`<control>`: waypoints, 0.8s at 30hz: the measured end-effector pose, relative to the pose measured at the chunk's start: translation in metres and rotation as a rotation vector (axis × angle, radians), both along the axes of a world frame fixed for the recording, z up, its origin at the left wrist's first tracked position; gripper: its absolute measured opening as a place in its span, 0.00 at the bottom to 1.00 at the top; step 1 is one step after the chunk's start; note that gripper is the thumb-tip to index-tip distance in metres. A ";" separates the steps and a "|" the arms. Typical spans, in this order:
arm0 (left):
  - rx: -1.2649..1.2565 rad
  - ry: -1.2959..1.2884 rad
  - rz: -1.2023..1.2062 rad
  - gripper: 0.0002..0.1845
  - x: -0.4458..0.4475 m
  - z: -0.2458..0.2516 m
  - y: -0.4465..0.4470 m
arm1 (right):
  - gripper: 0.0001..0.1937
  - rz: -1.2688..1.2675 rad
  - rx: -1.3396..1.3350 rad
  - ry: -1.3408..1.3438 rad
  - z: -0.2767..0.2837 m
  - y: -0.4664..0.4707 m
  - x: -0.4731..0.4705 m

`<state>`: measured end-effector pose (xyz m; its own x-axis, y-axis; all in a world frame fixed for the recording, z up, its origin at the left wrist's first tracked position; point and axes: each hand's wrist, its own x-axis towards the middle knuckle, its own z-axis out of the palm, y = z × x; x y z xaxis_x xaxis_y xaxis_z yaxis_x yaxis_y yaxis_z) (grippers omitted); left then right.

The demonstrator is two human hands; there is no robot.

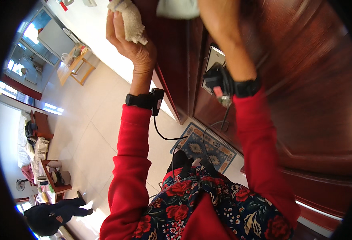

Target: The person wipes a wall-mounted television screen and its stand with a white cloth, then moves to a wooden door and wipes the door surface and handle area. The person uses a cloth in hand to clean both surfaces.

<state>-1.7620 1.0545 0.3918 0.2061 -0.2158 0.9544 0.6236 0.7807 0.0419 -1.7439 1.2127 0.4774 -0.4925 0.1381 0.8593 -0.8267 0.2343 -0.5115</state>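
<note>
My left hand (pixel 131 45) is raised at the top, its fingers closed around a bunched cream terry cloth (pixel 131 22) beside the edge of a dark red wooden door frame (pixel 176 60). My right hand (pixel 221 15) reaches up at the top edge of the view, blurred and partly cut off. A pale cloth-like thing (pixel 177 8) lies right beside it; whether my fingers grip it cannot be seen. Below my right forearm, a metal lock plate (pixel 213 58) sits on the reddish-brown wooden door (pixel 298 75), partly hidden by a black device on my wrist.
A patterned blue mat (pixel 206 147) lies on the tiled floor at the doorway. Black cables hang from both wrists. A wooden table (pixel 69 67) with bags stands at the upper left. A person in dark clothes (pixel 56 214) is at the lower left, near a cluttered reddish table (pixel 63 188).
</note>
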 end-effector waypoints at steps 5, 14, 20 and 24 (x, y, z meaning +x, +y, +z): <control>-0.023 0.006 0.121 0.30 0.000 0.002 -0.004 | 0.07 -0.338 0.131 0.468 0.043 -0.008 -0.006; 0.047 -0.005 -0.020 0.30 0.002 0.001 0.001 | 0.14 -0.359 0.351 -0.014 -0.122 -0.027 0.007; 0.039 -0.038 0.037 0.28 0.009 0.001 0.002 | 0.23 -0.127 0.306 -0.390 -0.183 -0.019 0.018; 0.060 -0.046 -0.032 0.28 0.008 -0.002 0.002 | 0.12 -0.009 0.251 -0.336 -0.132 -0.010 0.002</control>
<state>-1.7540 1.0560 0.3896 0.1541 -0.2787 0.9479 0.6447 0.7554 0.1173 -1.7422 1.2028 0.3452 -0.7507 -0.0497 0.6587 -0.6213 0.3920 -0.6785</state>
